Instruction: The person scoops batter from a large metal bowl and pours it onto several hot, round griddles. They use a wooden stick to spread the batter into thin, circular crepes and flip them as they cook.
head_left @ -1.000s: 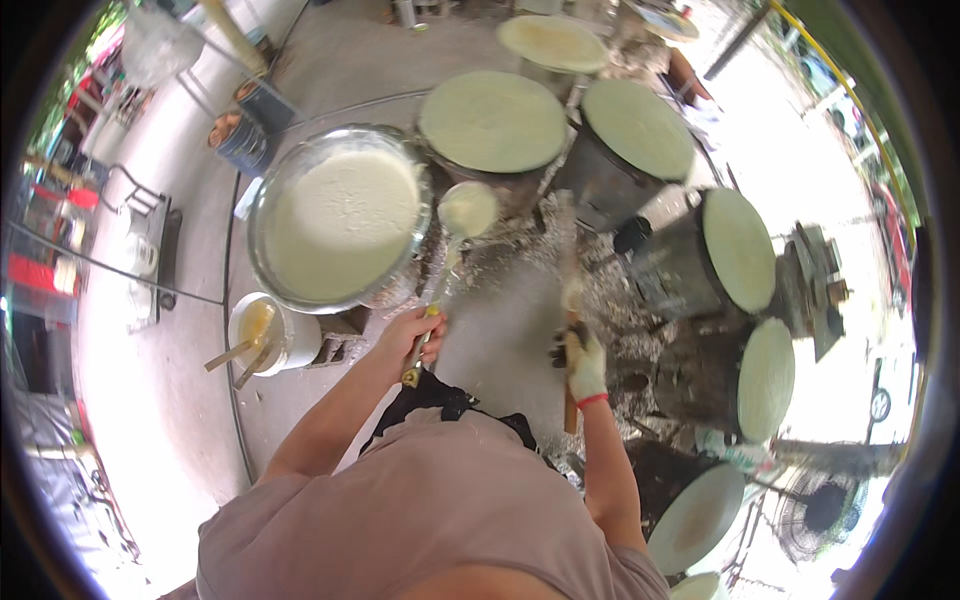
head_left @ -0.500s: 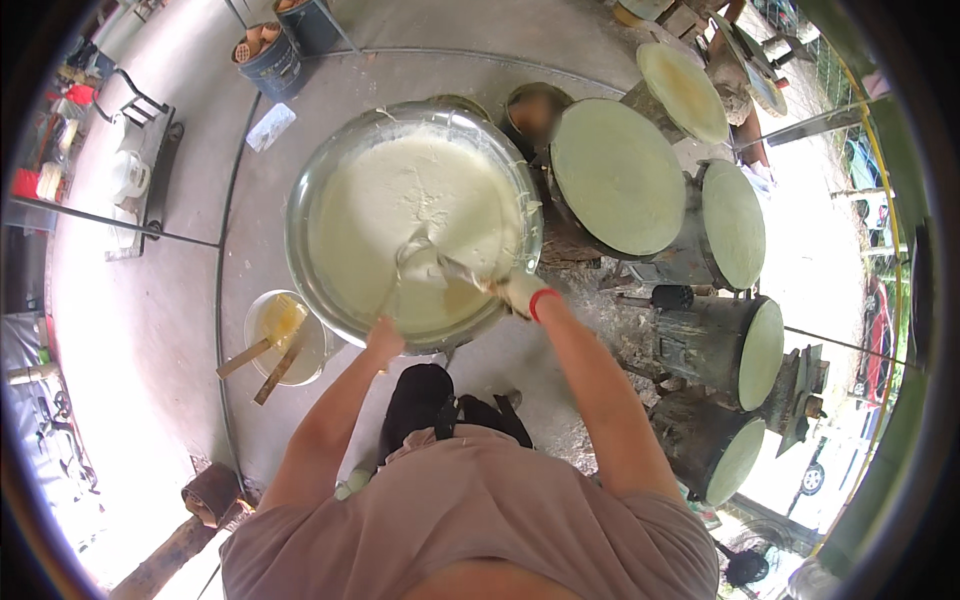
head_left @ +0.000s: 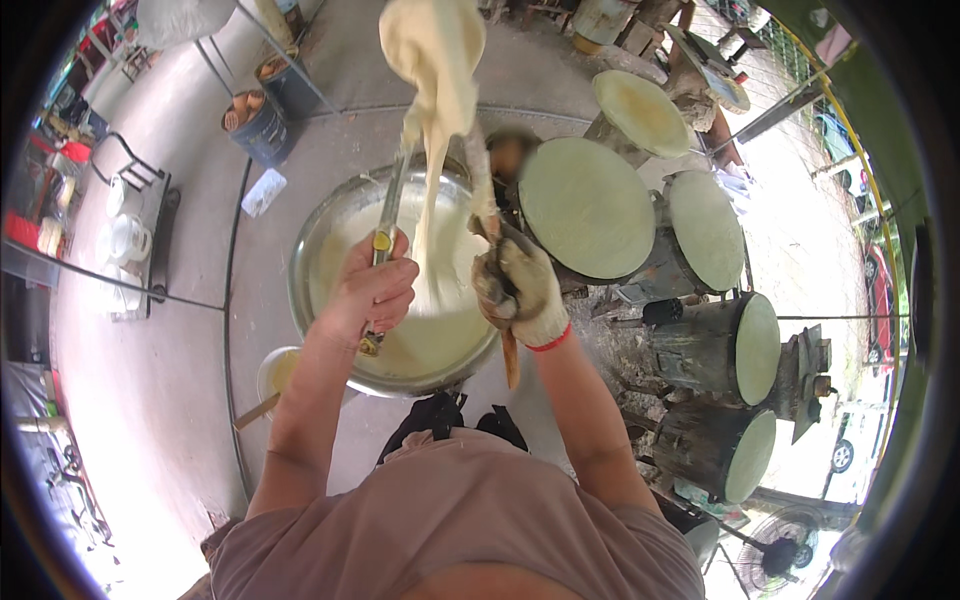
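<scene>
My bare left hand [head_left: 375, 285] is closed round a long metal handle [head_left: 393, 205] that points up and away from me. In a glove with a red cuff, my right hand [head_left: 520, 285] grips a wooden-handled tool [head_left: 511, 358], its upper part coated pale. Thick cream-coloured batter [head_left: 432, 45] clings in a rounded mass at the raised far ends, hiding their shape. A ribbon of it trails down between my hands. Below them stands a wide metal basin [head_left: 302, 255] with more batter [head_left: 420, 345] in it.
A small tub [head_left: 268, 372] with a wooden stick stands left of the basin. Round pale-topped drum stoves [head_left: 590, 205] line the right side. Farther off are blue buckets [head_left: 255, 130], a trolley [head_left: 150, 240] with white containers and a fan [head_left: 780, 550].
Both hands have risen from low over the basin with their tools, lifting a stretch of batter out. The tool ends were in the batter before; now they are high above it.
</scene>
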`<action>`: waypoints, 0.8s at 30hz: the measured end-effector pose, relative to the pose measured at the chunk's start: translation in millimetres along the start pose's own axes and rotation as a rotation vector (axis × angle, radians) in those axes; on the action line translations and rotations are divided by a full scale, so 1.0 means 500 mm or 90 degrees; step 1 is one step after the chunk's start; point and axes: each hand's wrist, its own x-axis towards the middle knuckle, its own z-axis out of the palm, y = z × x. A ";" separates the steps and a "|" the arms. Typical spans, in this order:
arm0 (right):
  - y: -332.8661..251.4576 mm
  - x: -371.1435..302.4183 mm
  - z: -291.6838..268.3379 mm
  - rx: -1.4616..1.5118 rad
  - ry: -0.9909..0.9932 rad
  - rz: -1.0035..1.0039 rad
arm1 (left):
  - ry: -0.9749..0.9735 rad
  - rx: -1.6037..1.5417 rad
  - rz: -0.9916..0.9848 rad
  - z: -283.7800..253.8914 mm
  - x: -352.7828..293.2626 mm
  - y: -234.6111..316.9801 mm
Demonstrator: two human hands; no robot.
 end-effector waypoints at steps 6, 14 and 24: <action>-0.008 -0.113 -0.034 0.001 0.101 -0.117 | 0.037 0.204 -0.042 0.054 -0.007 0.003; 0.177 -0.350 -0.230 -0.287 0.530 -0.205 | -0.072 0.369 -0.401 0.148 -0.021 -0.215; 0.621 -1.221 -0.168 -0.595 0.875 0.194 | -0.275 0.031 -0.939 0.496 -0.257 -0.641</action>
